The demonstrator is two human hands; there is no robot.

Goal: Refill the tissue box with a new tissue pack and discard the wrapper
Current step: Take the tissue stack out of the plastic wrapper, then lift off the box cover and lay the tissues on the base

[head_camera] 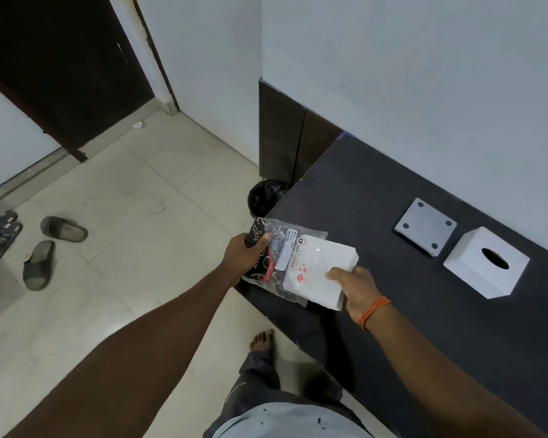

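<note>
From the head camera, both hands work at the near left corner of a dark table [393,197]. The left hand [244,252] is clamped on the dark printed end of a clear plastic wrapper [274,248], thumb on top. The right hand [356,287], with an orange thread [374,312] round its wrist, grips the near right corner of the white tissue stack [317,273], which lies partly inside the wrapper and partly out of it on the right. Farther right on the table sits the white tissue box [484,267], upside-open slot facing up, and just beyond it, to the left, lies its flat grey base plate [424,227], apart from the box. A bin lined in black plastic [266,196] stands on the floor against the table's far left edge. Sandals [51,248] lie on the tiled floor at left
</note>
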